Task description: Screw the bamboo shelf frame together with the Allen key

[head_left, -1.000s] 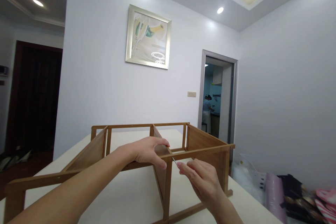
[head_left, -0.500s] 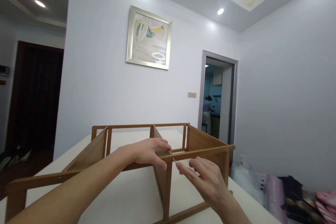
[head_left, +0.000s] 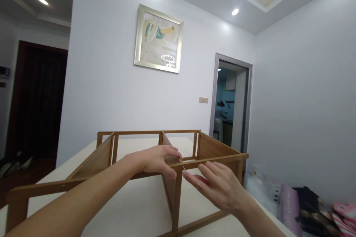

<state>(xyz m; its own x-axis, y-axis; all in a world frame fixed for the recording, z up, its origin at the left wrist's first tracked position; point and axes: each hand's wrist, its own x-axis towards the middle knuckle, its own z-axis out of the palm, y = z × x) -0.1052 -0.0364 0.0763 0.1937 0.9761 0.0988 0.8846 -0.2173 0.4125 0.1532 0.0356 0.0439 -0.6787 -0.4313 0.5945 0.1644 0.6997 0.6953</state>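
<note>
Brown wood, smooth and slim-railed: from my station I see the frame (head_left: 176, 200) resting across the near desk (head_left: 133, 211), its panels dividing it into open bays with the pale top showing through. I have the left hand (head_left: 157, 159) bent astride the near rail; whether its fingers grip, I can't tell. On the right hand (head_left: 222, 187), my fingers pinch a thin metal tool (head_left: 184, 168) at the middle joint. Farther right, clear plastic (head_left: 261, 185) lies beside a purple roll (head_left: 289, 207).
</note>
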